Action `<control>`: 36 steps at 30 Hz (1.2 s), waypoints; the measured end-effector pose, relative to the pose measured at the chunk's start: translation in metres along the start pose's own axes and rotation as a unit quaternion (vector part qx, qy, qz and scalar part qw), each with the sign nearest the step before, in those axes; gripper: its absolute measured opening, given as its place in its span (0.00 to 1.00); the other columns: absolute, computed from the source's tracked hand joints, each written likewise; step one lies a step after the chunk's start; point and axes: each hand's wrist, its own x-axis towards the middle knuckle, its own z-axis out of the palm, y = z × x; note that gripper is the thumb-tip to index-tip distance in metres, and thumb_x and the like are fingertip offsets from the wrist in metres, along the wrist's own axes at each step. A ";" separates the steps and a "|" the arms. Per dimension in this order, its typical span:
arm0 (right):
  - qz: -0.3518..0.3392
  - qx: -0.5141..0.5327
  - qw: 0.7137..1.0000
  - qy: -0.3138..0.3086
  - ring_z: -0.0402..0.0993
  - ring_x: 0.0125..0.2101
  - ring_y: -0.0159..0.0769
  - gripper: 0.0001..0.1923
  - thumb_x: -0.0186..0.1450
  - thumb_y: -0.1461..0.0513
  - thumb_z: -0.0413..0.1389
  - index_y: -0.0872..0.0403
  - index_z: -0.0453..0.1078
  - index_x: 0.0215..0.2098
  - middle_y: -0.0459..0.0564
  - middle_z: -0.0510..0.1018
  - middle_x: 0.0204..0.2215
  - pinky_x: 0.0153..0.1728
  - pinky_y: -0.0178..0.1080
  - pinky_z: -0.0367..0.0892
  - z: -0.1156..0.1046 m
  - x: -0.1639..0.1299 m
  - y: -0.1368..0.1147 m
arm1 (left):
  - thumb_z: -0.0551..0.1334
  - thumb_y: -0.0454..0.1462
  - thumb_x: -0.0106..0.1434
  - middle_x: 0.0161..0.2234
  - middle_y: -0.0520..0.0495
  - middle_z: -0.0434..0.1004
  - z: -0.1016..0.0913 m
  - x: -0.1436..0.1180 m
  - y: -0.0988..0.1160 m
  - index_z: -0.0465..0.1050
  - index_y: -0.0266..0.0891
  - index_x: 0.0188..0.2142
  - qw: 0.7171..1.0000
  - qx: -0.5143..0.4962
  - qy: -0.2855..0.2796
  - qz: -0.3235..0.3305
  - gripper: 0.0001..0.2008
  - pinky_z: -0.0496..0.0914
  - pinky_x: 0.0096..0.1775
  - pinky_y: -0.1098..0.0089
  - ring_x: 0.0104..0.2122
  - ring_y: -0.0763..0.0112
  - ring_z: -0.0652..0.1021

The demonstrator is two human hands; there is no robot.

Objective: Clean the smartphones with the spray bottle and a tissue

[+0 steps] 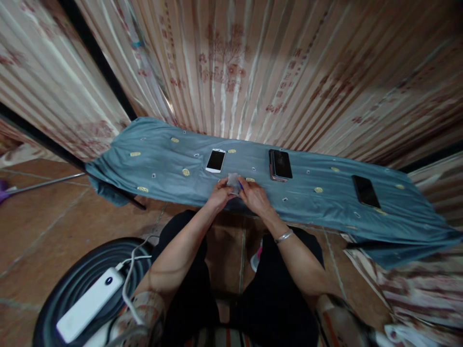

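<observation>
The left hand [219,193] and right hand [254,195] are partly hiding a greyish piece [233,181], too small to identify; the left edge is cutting off a purple object [3,191].

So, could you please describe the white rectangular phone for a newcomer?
On the long table draped in blue cloth, look beyond the left hand. There lies the rectangular phone; its white border sets it apart from the dark rectangular devices to its right.

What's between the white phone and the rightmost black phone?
Head view: a stack topped by a dark phone, on the patterned blue cloth.
</observation>
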 end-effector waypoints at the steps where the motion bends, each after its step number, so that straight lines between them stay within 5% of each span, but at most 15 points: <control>1: -0.001 0.000 1.000 -0.005 0.74 0.46 0.47 0.27 0.69 0.66 0.46 0.61 0.57 0.66 0.63 0.78 0.47 0.48 0.43 0.67 0.000 -0.001 0.000 | 0.58 0.22 0.43 0.27 0.51 0.75 0.000 0.000 0.000 0.73 0.35 0.37 1.000 0.001 0.001 -0.003 0.20 0.73 0.27 0.72 0.24 0.73 0.75; 7: 0.023 0.033 0.999 0.001 0.75 0.47 0.46 0.27 0.71 0.63 0.45 0.59 0.56 0.67 0.62 0.77 0.51 0.49 0.43 0.67 -0.001 -0.002 0.010 | 0.57 0.21 0.45 0.27 0.51 0.75 0.000 0.000 -0.001 0.72 0.36 0.37 1.000 -0.005 0.021 -0.011 0.20 0.73 0.27 0.71 0.25 0.71 0.76; 14: 0.133 0.041 0.990 0.027 0.75 0.48 0.51 0.33 0.69 0.63 0.50 0.63 0.49 0.69 0.67 0.78 0.47 0.49 0.46 0.67 0.016 0.014 0.046 | 0.59 0.23 0.50 0.28 0.52 0.75 -0.005 0.000 -0.006 0.72 0.38 0.37 0.998 0.010 0.060 -0.025 0.16 0.73 0.29 0.72 0.26 0.71 0.77; 20: 0.132 0.225 0.958 0.122 0.65 0.60 0.52 0.31 0.65 0.63 0.56 0.65 0.59 0.64 0.70 0.70 0.59 0.61 0.50 0.57 0.019 0.018 0.042 | 0.62 0.26 0.54 0.29 0.51 0.76 -0.010 -0.004 -0.002 0.72 0.38 0.38 0.998 -0.006 0.064 -0.026 0.12 0.73 0.30 0.72 0.26 0.72 0.76; 22: 0.164 0.379 0.901 0.131 0.66 0.60 0.48 0.27 0.64 0.59 0.58 0.58 0.66 0.59 0.63 0.72 0.58 0.62 0.49 0.57 0.018 0.017 0.033 | 0.62 0.26 0.55 0.30 0.50 0.77 -0.011 -0.007 0.004 0.72 0.37 0.38 0.998 -0.023 0.050 -0.024 0.11 0.73 0.31 0.72 0.27 0.73 0.77; 24: 0.227 0.545 0.802 0.092 0.72 0.55 0.45 0.20 0.62 0.56 0.60 0.52 0.71 0.52 0.55 0.78 0.51 0.58 0.49 0.63 0.015 0.016 0.021 | 0.61 0.26 0.56 0.30 0.48 0.78 -0.010 -0.011 0.012 0.72 0.37 0.39 0.998 -0.043 0.033 -0.029 0.11 0.73 0.32 0.72 0.28 0.73 0.78; 26: 0.233 0.604 0.761 0.055 0.79 0.45 0.41 0.15 0.67 0.52 0.53 0.51 0.73 0.45 0.52 0.82 0.43 0.47 0.45 0.72 0.010 0.016 0.008 | 0.60 0.25 0.57 0.30 0.48 0.79 -0.006 -0.013 0.020 0.73 0.36 0.39 0.998 -0.055 0.017 -0.038 0.11 0.73 0.32 0.73 0.27 0.74 0.78; 28: 0.241 0.745 0.621 -0.035 0.80 0.38 0.37 0.15 0.68 0.51 0.51 0.51 0.74 0.41 0.50 0.83 0.37 0.41 0.40 0.74 0.005 0.017 -0.003 | 0.60 0.25 0.58 0.29 0.47 0.79 -0.002 -0.016 0.026 0.73 0.35 0.38 0.997 -0.067 -0.002 -0.037 0.10 0.73 0.32 0.74 0.26 0.74 0.78; 31: 0.232 0.843 0.483 -0.053 0.80 0.29 0.34 0.11 0.69 0.57 0.52 0.52 0.74 0.38 0.47 0.83 0.29 0.34 0.36 0.74 -0.002 0.019 -0.017 | 0.59 0.24 0.58 0.29 0.48 0.79 0.003 -0.017 0.029 0.72 0.35 0.36 0.998 -0.065 -0.015 -0.021 0.09 0.73 0.34 0.73 0.27 0.75 0.78; 36: 0.240 0.875 0.419 0.038 0.80 0.29 0.33 0.11 0.68 0.66 0.49 0.54 0.74 0.34 0.46 0.83 0.27 0.35 0.34 0.75 -0.004 0.023 -0.029 | 0.61 0.25 0.56 0.29 0.49 0.77 0.001 -0.014 0.023 0.73 0.37 0.36 1.000 0.013 0.006 0.008 0.10 0.74 0.39 0.67 0.28 0.73 0.77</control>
